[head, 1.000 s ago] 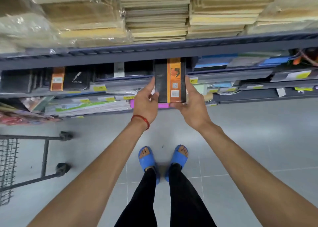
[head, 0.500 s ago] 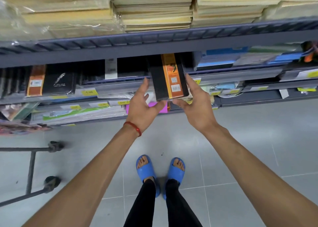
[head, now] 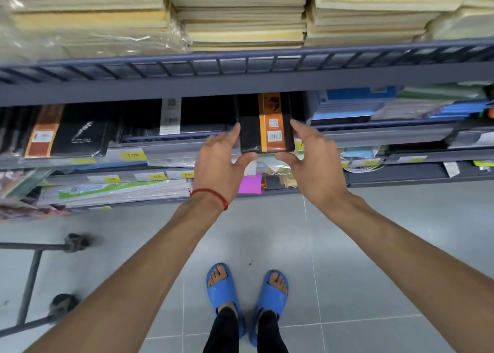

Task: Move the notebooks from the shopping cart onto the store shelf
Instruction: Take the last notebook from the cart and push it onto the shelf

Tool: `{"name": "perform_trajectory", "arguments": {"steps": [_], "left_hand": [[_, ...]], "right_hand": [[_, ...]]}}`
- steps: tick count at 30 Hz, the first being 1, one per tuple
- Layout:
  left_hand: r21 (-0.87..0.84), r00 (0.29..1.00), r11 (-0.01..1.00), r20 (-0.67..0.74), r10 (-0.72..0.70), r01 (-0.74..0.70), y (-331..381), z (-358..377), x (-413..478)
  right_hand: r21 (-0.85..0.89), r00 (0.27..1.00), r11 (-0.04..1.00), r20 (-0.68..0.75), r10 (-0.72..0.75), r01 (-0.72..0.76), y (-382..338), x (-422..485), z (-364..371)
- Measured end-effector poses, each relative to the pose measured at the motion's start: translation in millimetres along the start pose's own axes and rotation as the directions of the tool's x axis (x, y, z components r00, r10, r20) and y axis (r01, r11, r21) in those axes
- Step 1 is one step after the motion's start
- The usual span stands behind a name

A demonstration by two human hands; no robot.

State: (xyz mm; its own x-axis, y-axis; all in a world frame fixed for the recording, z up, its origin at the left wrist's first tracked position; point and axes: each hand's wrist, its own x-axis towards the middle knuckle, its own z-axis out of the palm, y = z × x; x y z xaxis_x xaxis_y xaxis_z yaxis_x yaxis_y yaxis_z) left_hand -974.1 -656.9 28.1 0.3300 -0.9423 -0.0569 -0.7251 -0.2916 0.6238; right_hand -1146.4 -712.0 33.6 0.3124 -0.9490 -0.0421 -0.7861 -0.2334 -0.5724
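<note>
Head view: glossy rectangular notebook [head: 263, 124] on metal shelf [head: 374, 137]; left hand [head: 217, 170], right hand [head: 315, 165] straight-fingered, touching sides.

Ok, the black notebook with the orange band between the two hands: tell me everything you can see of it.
The notebook has a black, leather-like cover with an orange paper band bearing a QR code and a barcode. It lies flat, far end under the upper shelf, near end over the shelf rail. The left hand touches its left edge, the right hand its right edge, fingers straight, both thumbs at the near edge.
</note>
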Motion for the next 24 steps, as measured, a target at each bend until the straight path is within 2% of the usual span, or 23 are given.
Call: {"name": "perform_trajectory", "arguments": {"steps": [3, 8, 12, 16, 21, 24], "left_hand": [[0.193, 0.997, 0.979, -0.014, 0.078, -0.074, 2, -5, 5], [0.257, 0.986, 0.956, 0.127, 0.111, -0.141, -2, -10, 24], [0.262, 0.966, 0.952, 0.24, 0.094, -0.158, 0, -16, 31], [0.272, 0.949, 0.945, 0.301, 0.097, -0.183, 3, -20, 38], [0.137, 0.94, 0.986, 0.339, 0.042, -0.093, 4, -21, 44], [0.121, 0.944, 0.991, 0.331, 0.009, -0.052, 7, -18, 45]], "right_hand": [[-0.131, 1.0, 0.991, 0.019, 0.017, -0.014, -3, 5, -9], [-0.233, 0.973, 0.972, 0.229, 0.012, 0.043, -5, 20, -24], [-0.263, 0.941, 0.962, 0.338, 0.019, 0.076, -2, 31, -31], [-0.288, 0.936, 0.952, 0.353, 0.009, 0.099, -3, 39, -31], [-0.305, 0.936, 0.947, 0.353, 0.011, 0.104, -3, 46, -28], [-0.305, 0.935, 0.947, 0.354, 0.012, 0.104, -3, 49, -24]]}}
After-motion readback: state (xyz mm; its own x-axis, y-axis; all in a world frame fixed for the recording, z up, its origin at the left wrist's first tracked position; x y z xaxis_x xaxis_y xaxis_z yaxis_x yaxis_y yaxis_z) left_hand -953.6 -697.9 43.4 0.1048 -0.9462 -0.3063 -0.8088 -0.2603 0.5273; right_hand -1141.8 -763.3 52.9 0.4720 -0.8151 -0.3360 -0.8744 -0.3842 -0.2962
